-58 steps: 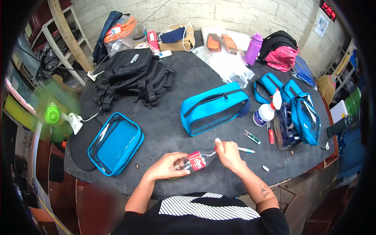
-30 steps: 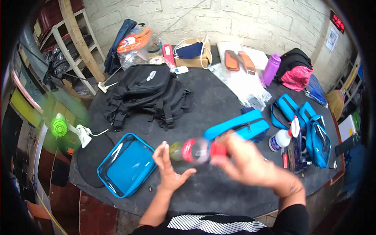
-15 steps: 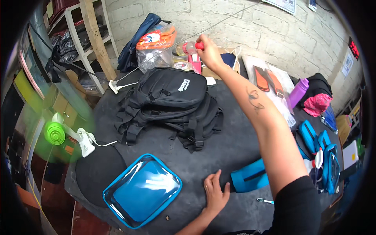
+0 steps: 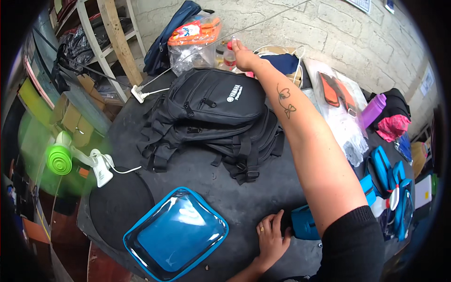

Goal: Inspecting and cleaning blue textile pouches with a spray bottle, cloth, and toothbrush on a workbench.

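My right hand (image 4: 244, 56) reaches far across the table, its fingers stretched out beside the red cap of a clear bottle (image 4: 229, 61). The bottle stands upright behind the black backpack (image 4: 216, 101). Down near the front edge, my left hand (image 4: 272, 237) lies with its fingers apart on the black table, by the dark end of a blue pouch (image 4: 304, 223). My right arm covers part of that pouch. To the left of this hand lies a flat blue case with a clear window (image 4: 176, 232).
Left, a small white fan with green blades (image 4: 59, 160) is clipped to the table edge. An orange bag in plastic (image 4: 195, 33) stands at the back. Orange straps (image 4: 329, 89), a purple bottle (image 4: 374, 110) and several blue pouches (image 4: 401, 202) are on the right.
The bottle has gone from tilted in my right hand to upright on the table, and the fingers have straightened beside its cap. My view has shifted slightly.
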Demonstrator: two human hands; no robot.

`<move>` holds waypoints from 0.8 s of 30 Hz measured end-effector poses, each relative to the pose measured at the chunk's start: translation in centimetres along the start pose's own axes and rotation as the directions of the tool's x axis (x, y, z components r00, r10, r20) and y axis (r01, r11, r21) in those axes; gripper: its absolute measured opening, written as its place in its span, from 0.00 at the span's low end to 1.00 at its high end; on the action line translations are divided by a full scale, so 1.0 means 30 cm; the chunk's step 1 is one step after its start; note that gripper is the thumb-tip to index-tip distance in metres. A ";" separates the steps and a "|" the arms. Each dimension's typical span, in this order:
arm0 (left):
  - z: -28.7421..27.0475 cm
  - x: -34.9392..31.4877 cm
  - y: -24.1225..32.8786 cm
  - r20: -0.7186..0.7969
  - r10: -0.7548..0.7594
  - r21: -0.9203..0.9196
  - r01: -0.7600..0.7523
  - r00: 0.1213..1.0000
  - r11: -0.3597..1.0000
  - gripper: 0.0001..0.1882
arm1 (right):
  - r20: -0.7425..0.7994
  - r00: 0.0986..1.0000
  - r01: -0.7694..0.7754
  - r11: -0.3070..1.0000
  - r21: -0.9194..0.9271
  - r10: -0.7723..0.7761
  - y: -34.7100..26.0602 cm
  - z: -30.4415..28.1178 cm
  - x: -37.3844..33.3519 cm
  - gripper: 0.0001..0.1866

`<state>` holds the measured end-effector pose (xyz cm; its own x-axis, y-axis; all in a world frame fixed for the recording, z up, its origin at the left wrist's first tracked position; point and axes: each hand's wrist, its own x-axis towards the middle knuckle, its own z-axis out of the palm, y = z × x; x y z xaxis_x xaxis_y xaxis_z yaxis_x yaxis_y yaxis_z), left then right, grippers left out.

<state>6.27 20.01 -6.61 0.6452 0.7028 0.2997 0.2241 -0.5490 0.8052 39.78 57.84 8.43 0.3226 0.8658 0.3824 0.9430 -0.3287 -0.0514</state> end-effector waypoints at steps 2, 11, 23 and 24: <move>-0.004 0.002 -0.010 -0.009 0.005 0.034 -0.005 1.000 0.999 0.30 | 0.103 0.995 -0.029 0.995 0.095 0.019 -0.051 -0.111 -0.062 0.48; 0.027 0.019 -0.041 -0.103 0.075 -0.013 -0.076 0.992 0.997 0.28 | -0.049 0.986 0.153 0.983 -0.100 -0.159 0.102 -0.775 -0.883 0.29; 0.046 -0.053 0.014 -0.393 -0.101 -0.336 -0.041 0.914 0.941 0.15 | -0.282 0.446 -0.681 0.526 0.509 0.850 0.598 -0.693 -2.245 0.48; 0.038 -0.089 0.054 -0.392 -0.102 -0.325 -0.034 0.914 0.945 0.15 | -0.248 0.430 -0.621 0.484 0.616 0.868 0.573 -0.689 -2.214 0.51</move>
<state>5.75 16.72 -6.69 0.2810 0.8757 0.3928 -0.0481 -0.3959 0.9170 32.90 -13.10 1.20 0.9371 -0.0063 0.3491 0.3063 -0.4647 -0.8308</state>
